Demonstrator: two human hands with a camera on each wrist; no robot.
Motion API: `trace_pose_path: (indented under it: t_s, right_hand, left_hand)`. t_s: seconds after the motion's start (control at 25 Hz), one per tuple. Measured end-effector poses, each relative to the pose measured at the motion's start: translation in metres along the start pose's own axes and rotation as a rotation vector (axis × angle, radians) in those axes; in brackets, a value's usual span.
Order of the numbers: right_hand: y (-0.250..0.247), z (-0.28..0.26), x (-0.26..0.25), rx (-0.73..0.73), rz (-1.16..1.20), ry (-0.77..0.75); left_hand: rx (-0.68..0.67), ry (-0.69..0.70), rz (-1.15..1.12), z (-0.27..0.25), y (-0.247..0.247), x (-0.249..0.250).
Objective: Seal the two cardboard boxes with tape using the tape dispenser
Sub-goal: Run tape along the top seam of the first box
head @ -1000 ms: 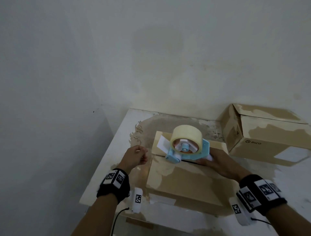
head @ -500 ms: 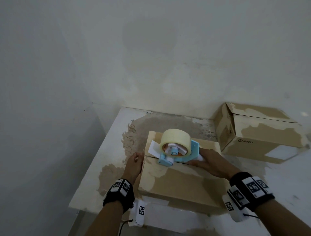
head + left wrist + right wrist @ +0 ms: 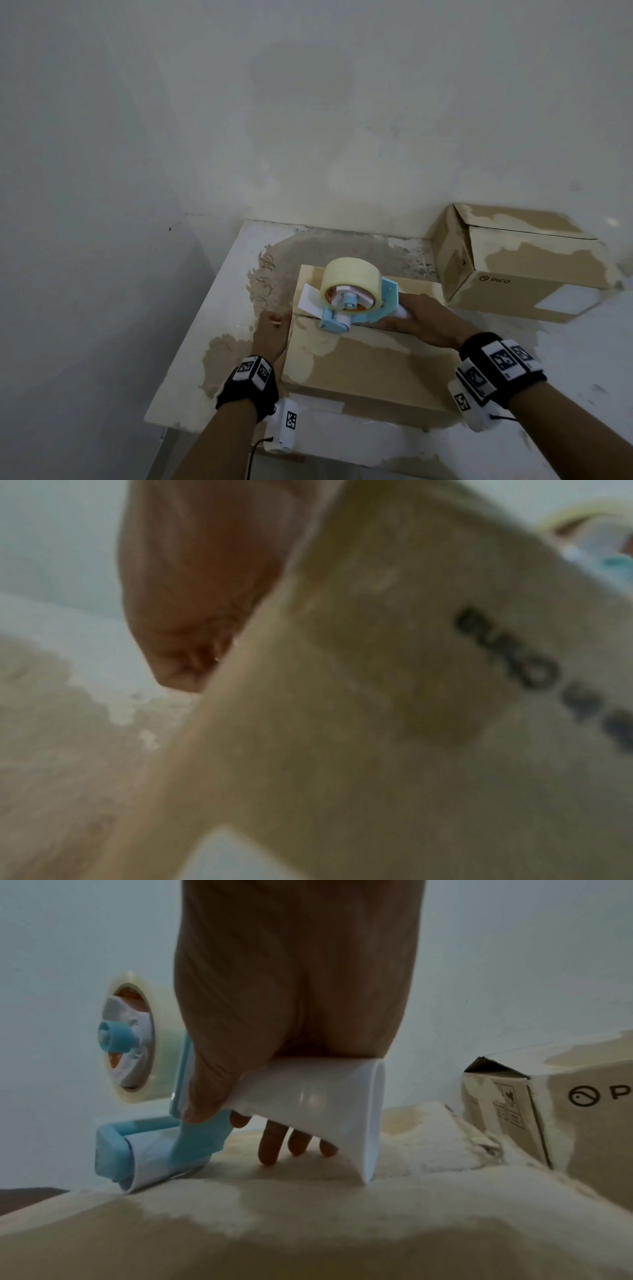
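Note:
The near cardboard box (image 3: 363,363) lies on the table with its top seam running left to right. A blue and white tape dispenser (image 3: 359,301) with a pale tape roll (image 3: 137,1042) rests on that seam near the box's left end. My right hand (image 3: 424,320) grips its white handle (image 3: 308,1096), roller down on the cardboard. My left hand (image 3: 269,337) lies flat against the box's left side face (image 3: 377,696), just below the seam's end. The second cardboard box (image 3: 524,267) stands at the back right, its end flap slightly ajar.
The table (image 3: 233,281) is white with worn brown patches and sits in a wall corner; its left edge is close to my left hand. The second box (image 3: 565,1110) stands just behind the near one on the right.
My left hand has moved from the air left of the box onto the box's left side. The dispenser and my right hand stay at the seam's left end.

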State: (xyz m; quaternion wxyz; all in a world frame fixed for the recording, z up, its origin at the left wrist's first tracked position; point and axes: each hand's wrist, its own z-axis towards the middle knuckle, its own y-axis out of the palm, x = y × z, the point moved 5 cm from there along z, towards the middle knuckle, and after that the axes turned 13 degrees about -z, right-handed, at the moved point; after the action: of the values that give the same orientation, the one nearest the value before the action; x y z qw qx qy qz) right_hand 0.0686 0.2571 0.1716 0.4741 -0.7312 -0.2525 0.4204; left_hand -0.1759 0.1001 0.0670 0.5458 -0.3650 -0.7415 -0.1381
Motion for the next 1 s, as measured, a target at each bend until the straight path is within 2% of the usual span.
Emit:
trace_pose_path:
  t_s: [0.08,0.12,0.16,0.28,0.4,0.48,0.56,0.68,0.76,0.84,1.0]
  right_hand:
    - [-0.001,0.001,0.000,-0.006,-0.015,-0.002]
    - [-0.001,0.001,0.000,-0.012,-0.025,-0.006]
    - [-0.002,0.002,0.000,-0.020,-0.032,-0.010]
    - [0.001,0.005,0.001,-0.061,-0.084,-0.024]
    - [0.005,0.009,-0.003,-0.121,-0.165,-0.038]
    - [0.006,0.011,-0.003,-0.142,-0.190,-0.042]
    - [0.005,0.013,0.000,-0.144,-0.197,-0.030]
    - [0.001,0.013,0.005,-0.146,-0.235,-0.020]
    - [0.000,0.009,0.006,-0.145,-0.263,-0.071]
    - [-0.002,0.003,0.010,-0.146,-0.272,-0.113]
    - [-0.014,-0.018,0.033,-0.145,-0.260,-0.106]
  left_hand:
    - [0.214,0.187,0.113,-0.015,-0.011,0.018]
    - [0.230,0.296,0.091,-0.023,-0.012,0.025]
    - [0.173,0.344,0.047,-0.029,-0.008,0.029]
    - [-0.067,0.297,0.060,-0.040,0.009,0.018]
    - [-0.113,0.194,0.108,-0.034,0.013,0.012]
    - [-0.170,0.091,0.047,-0.022,0.019,0.013]
    - [-0.252,0.070,0.043,-0.011,0.025,0.018]
    - [-0.248,0.120,0.130,-0.007,0.028,0.020]
    - [-0.226,0.136,0.124,-0.010,0.028,0.019]
    - [-0.220,0.116,0.099,-0.012,0.027,0.016]
    - [-0.222,0.101,0.097,-0.012,0.026,0.017]
